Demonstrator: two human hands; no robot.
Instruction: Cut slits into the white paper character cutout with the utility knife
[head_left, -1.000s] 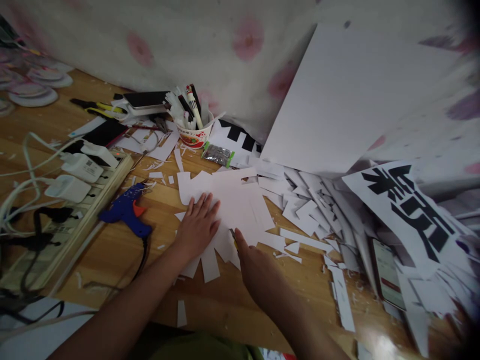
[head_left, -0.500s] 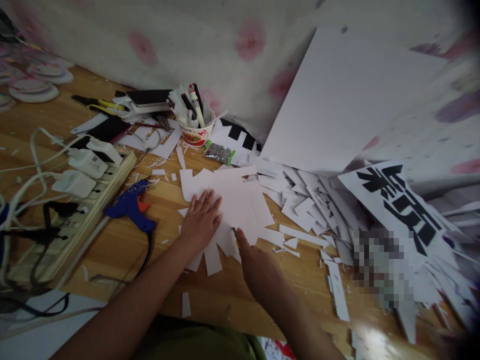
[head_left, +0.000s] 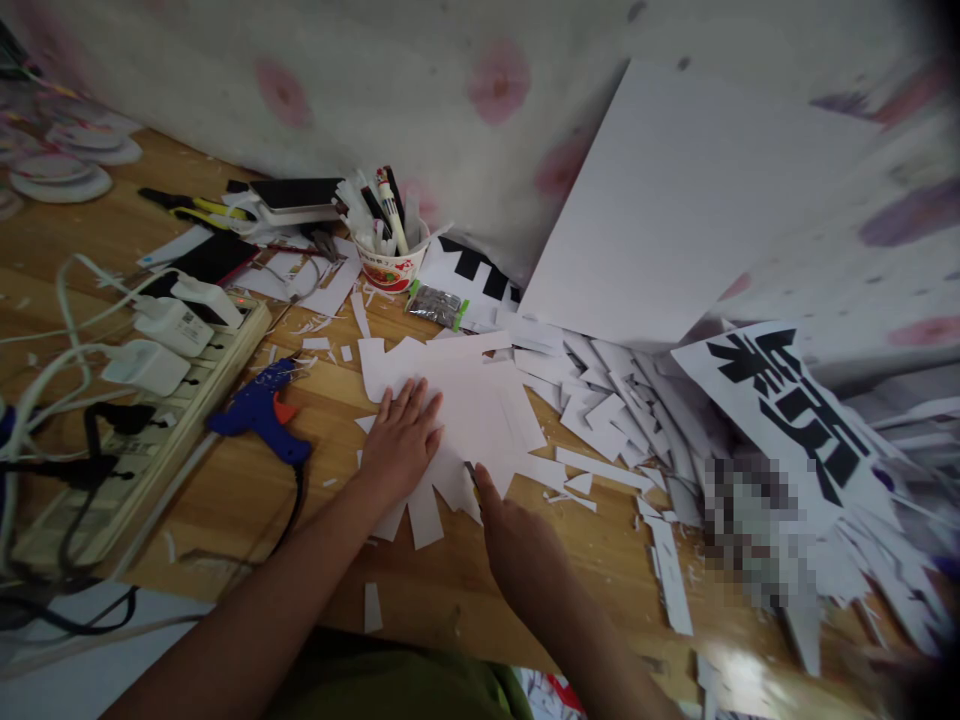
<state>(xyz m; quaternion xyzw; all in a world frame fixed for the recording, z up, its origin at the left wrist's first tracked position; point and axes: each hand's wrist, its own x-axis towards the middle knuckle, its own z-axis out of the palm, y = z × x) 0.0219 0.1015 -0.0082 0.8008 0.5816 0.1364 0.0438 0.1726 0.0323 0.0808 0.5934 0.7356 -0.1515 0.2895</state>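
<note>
Flat on a white foam board piece (head_left: pixel 480 400) lies my left hand (head_left: pixel 405 440), its fingers stretched out and pressing down. The board has an irregular, notched outline, with several strips jutting out toward me. My right hand (head_left: pixel 514 535) is closed around a utility knife (head_left: pixel 472 477) with a yellow part showing. The dark blade tip points at the lower right area of the board, just right of my left hand. Most of the knife's handle is hidden by my fingers. Whether the blade is cutting in cannot be made out.
To the left lie a blue glue gun (head_left: pixel 262 408) and a power strip (head_left: pixel 225 385) crowded with plugs and cables. Behind stands a pen-filled paper bowl (head_left: pixel 394 270). White offcuts (head_left: pixel 607 420) and a sheet with black characters (head_left: pixel 787 410) cover the right. A large white board (head_left: pixel 660 210) leans against the curtain.
The right hand and knife tip have barely shifted, a touch downward. My left hand stays in place on the board. The view has moved slightly.
</note>
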